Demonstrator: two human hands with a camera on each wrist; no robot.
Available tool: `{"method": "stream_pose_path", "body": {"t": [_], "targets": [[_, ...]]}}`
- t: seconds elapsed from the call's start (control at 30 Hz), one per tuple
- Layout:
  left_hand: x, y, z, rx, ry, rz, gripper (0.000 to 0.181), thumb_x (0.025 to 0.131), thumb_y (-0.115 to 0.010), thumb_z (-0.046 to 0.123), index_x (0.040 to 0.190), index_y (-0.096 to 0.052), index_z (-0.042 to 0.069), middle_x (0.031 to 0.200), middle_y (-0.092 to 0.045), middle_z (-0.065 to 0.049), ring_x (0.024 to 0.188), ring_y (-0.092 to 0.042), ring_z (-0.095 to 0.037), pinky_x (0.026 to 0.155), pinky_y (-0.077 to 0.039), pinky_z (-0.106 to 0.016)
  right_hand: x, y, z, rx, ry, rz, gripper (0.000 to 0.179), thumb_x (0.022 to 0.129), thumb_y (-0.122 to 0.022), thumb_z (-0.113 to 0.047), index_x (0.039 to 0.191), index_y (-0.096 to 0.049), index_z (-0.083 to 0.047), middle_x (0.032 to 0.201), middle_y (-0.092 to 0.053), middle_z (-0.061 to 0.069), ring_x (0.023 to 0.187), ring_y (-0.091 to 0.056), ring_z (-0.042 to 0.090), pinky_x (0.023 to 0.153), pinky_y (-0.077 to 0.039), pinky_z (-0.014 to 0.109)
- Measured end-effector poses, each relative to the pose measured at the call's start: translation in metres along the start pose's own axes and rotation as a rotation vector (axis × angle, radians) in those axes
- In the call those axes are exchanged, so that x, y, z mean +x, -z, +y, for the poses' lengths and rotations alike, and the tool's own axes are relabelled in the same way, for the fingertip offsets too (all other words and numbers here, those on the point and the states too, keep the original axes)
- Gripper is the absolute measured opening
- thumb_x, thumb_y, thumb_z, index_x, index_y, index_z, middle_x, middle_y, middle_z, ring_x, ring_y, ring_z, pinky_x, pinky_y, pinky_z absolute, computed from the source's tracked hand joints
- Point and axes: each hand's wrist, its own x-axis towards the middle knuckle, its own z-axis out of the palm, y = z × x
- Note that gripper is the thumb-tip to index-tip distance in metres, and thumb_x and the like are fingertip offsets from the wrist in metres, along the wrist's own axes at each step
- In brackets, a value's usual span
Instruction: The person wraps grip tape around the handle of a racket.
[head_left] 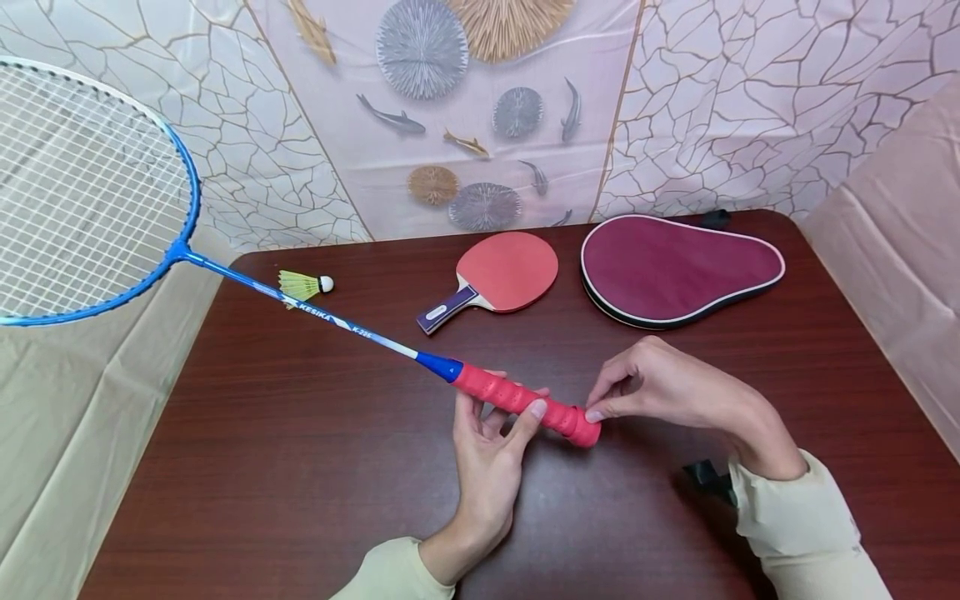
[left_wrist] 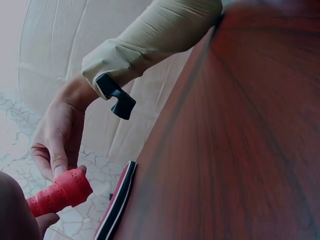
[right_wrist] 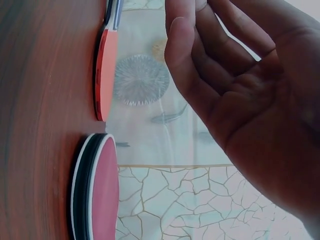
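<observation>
A blue and white badminton racket (head_left: 330,319) is held above the table, its strung head at the far left of the head view. Red perforated grip tape (head_left: 495,390) wraps its handle in overlapping turns. My left hand (head_left: 487,467) holds the handle from below, thumb on the near side. At the butt end, my right hand (head_left: 667,387) touches the tape with thumb and fingertips. The left wrist view shows the taped butt (left_wrist: 72,189) close up, with the right fingers against it. In the right wrist view the right fingers (right_wrist: 180,45) are bent, and the handle is out of sight.
On the brown table (head_left: 315,500) lie a yellow shuttlecock (head_left: 302,284), a red table tennis bat (head_left: 510,271) and a maroon bat case (head_left: 675,267) along the back. A patterned cloth (head_left: 480,108) hangs behind. A black clip-like piece (left_wrist: 116,96) sits at the right cuff.
</observation>
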Motion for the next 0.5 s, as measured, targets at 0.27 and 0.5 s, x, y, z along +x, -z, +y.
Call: {"method": "stream_pose_path", "body": {"t": [0.27, 0.5], "targets": [[-0.002, 0.000, 0.000, -0.051, 0.015, 0.004, 0.052, 0.083, -0.072, -0.009, 0.123, -0.039, -0.005, 0.114, -0.054, -0.025, 0.102, -0.063, -0.048, 0.083, -0.056, -0.042, -0.002, -0.003, -0.006, 0.075, -0.056, -0.053, 0.006, 0.085, -0.078, -0.022, 0.087, -0.073, -0.025, 0.073, -0.068, -0.011, 0.066, -0.064, 0.010, 0.061, -0.054, 0.029], [-0.001, -0.002, 0.001, -0.047, 0.063, 0.004, 0.052, 0.084, -0.073, -0.007, 0.124, -0.039, -0.005, 0.112, -0.055, -0.025, 0.100, -0.065, -0.043, 0.080, -0.057, -0.042, -0.004, -0.011, -0.016, 0.041, -0.080, -0.094, 0.023, 0.080, -0.078, -0.019, 0.087, -0.057, -0.020, 0.070, -0.066, -0.012, 0.064, -0.065, 0.007, 0.059, -0.054, 0.027]]}}
